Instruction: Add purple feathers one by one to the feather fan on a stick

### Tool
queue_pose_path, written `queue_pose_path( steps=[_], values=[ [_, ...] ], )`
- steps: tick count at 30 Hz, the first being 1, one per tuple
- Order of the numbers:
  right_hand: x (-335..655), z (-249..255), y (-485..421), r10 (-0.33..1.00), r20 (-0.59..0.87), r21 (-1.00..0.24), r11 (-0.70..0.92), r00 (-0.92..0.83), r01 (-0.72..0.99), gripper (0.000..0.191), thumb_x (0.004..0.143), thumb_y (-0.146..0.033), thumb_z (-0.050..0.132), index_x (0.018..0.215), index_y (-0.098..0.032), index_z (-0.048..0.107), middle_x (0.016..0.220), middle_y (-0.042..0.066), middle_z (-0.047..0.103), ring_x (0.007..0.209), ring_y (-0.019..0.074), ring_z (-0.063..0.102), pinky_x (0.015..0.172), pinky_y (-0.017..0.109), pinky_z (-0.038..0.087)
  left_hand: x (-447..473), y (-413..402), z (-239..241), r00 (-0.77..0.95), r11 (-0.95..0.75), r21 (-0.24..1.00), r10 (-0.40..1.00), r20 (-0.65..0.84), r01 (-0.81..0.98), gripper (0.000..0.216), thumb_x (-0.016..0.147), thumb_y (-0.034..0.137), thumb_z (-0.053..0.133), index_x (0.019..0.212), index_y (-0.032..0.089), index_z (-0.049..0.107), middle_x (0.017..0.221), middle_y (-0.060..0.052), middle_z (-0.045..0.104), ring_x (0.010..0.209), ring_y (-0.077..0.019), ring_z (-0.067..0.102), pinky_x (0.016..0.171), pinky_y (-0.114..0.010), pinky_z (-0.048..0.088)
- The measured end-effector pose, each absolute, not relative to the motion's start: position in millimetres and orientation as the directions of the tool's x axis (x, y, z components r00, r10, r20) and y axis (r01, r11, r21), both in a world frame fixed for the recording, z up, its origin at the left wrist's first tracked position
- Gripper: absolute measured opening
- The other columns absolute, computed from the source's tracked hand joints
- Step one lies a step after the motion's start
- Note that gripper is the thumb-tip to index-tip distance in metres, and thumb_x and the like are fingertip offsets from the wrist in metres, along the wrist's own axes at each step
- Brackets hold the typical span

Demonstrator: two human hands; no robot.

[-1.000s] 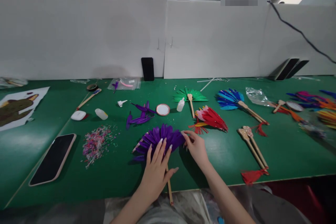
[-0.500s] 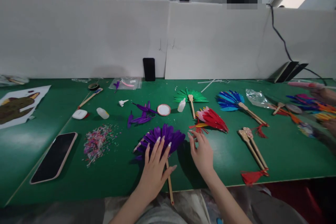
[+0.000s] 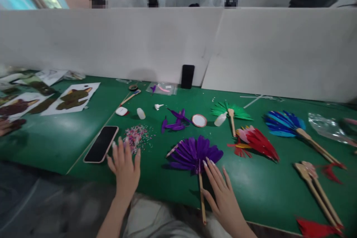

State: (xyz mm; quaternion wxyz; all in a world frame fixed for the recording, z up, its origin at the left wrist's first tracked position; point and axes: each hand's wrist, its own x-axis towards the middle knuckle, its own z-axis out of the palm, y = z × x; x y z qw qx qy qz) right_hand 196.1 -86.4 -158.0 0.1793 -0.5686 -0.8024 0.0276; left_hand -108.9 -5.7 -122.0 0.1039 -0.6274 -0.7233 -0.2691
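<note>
1. The green tabletop (image 3: 156, 167) spreads out ahead of you, its near edge running just in front of your lap.
2. The purple feather fan (image 3: 192, 152) lies on it near the middle, between your two hands. Its long axis runs far to near: the feathers spread left and right at the far end, and the wooden handle (image 3: 202, 206) points back at you, angled slightly right and seeming to overhang the near edge.
3. Your right hand (image 3: 220, 186) is clearly the nearer one. It lies along the fan's near right side, fingers extended and pointing far and left, tips at the base of the feathers. The thumb tip meets the line of the handle. The hand isn't closed around anything; you can't tell from here how firmly it rests.
4. Your left hand (image 3: 125, 167) is well apart from the fan, which lies to its right. Its fingers are spread and point far, with nothing visible in its grasp.
5. The flat phone (image 3: 102, 145) sits just left of that hand.
6. The loose purple feathers (image 3: 177, 121) lie beyond the fan, far and slightly left.
7. The pile of coloured bits (image 3: 136, 137) is at your left fingertips; contact is unclear.
</note>
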Motion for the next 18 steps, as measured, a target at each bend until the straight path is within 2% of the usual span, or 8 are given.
queue_pose_path(
  steps=[2,4,6,9,13,15,16,18],
  values=[
    [196.0,-160.9,-86.7,0.922,0.265,-0.249,0.347,-0.281,0.904,0.069,0.094,-0.034,0.042,0.153,-0.018,0.009,0.154,0.010,0.029,0.142,0.0264,0.025,0.115,0.050,0.017,-138.5,-2.5,-118.2,-0.305,0.210,0.236,0.806,0.507,0.949,0.062,0.098,0.039,0.032,0.151,0.010,0.016,0.152,-0.022,0.030,0.146,-0.0297,0.012,0.113,-0.057,0.006],
    [195.6,-163.0,-88.0,0.925,0.272,-0.254,0.335,-0.265,0.907,0.069,0.094,-0.035,0.042,0.153,-0.019,0.010,0.154,0.011,0.029,0.142,0.0283,0.026,0.114,0.052,0.019,-163.7,-0.8,-116.3,-0.356,0.285,0.215,0.784,0.508,0.934,0.065,0.099,0.041,0.029,0.149,0.004,0.015,0.145,-0.025,0.040,0.145,-0.0294,0.015,0.113,-0.057,0.001],
    [195.1,-163.9,-89.7,0.932,0.278,-0.280,0.310,-0.232,0.909,0.067,0.094,-0.034,0.041,0.152,-0.022,0.012,0.154,0.010,0.028,0.141,0.0293,0.027,0.113,0.054,0.019,-182.2,-0.8,-118.0,-0.372,0.305,0.214,0.794,0.481,0.928,0.065,0.099,0.042,0.025,0.148,0.000,0.016,0.138,-0.026,0.048,0.140,-0.0300,0.030,0.113,-0.057,-0.002],
    [196.4,-163.1,-89.8,0.951,0.283,-0.382,0.231,-0.125,0.895,0.060,0.095,-0.032,0.037,0.151,-0.027,0.016,0.155,0.008,0.027,0.141,0.0290,0.028,0.113,0.056,0.020,-198.0,-3.0,-125.7,-0.372,0.310,0.209,0.814,0.445,0.928,0.065,0.099,0.043,0.022,0.148,0.000,0.018,0.135,-0.025,0.052,0.132,-0.0298,0.043,0.113,-0.056,-0.004],
    [209.4,-161.0,-76.9,0.947,0.297,-0.573,0.077,0.120,0.816,0.052,0.095,-0.039,0.037,0.145,-0.025,0.032,0.148,0.012,0.036,0.136,0.0306,0.034,0.108,0.055,0.029,-204.2,-4.8,-130.3,-0.357,0.304,0.187,0.820,0.448,0.934,0.065,0.099,0.044,0.021,0.145,-0.002,0.023,0.137,-0.027,0.049,0.133,-0.0321,0.042,0.113,-0.058,-0.001],
    [220.9,-160.7,-63.3,0.925,0.253,-0.667,-0.045,0.283,0.744,0.055,0.092,-0.048,0.040,0.138,-0.019,0.042,0.133,0.017,0.050,0.121,0.0312,0.050,0.099,0.050,0.041,-196.7,-3.4,-125.9,-0.351,0.284,0.210,0.815,0.462,0.936,0.064,0.099,0.044,0.025,0.146,-0.001,0.022,0.141,-0.027,0.043,0.135,-0.0354,0.038,0.111,-0.062,0.001],
    [227.2,-160.8,-55.0,0.909,0.212,-0.710,-0.109,0.359,0.695,0.060,0.090,-0.053,0.041,0.137,-0.016,0.044,0.123,0.018,0.055,0.106,0.0299,0.059,0.090,0.047,0.047,-188.3,-2.7,-122.4,-0.344,0.267,0.225,0.809,0.477,0.937,0.063,0.099,0.043,0.028,0.147,0.002,0.020,0.145,-0.026,0.038,0.137,-0.0366,0.034,0.111,-0.064,0.003],
    [238.9,-161.1,-37.1,0.895,0.108,-0.768,-0.202,0.433,0.608,0.069,0.083,-0.060,0.046,0.134,-0.014,0.047,0.109,0.016,0.061,0.083,0.0255,0.062,0.076,0.042,0.051,-160.8,-3.2,-115.2,-0.306,0.203,0.259,0.830,0.466,0.944,0.061,0.099,0.039,0.027,0.151,0.013,0.009,0.148,-0.024,0.035,0.139,-0.0375,0.030,0.108,-0.070,0.007]
  ],
)
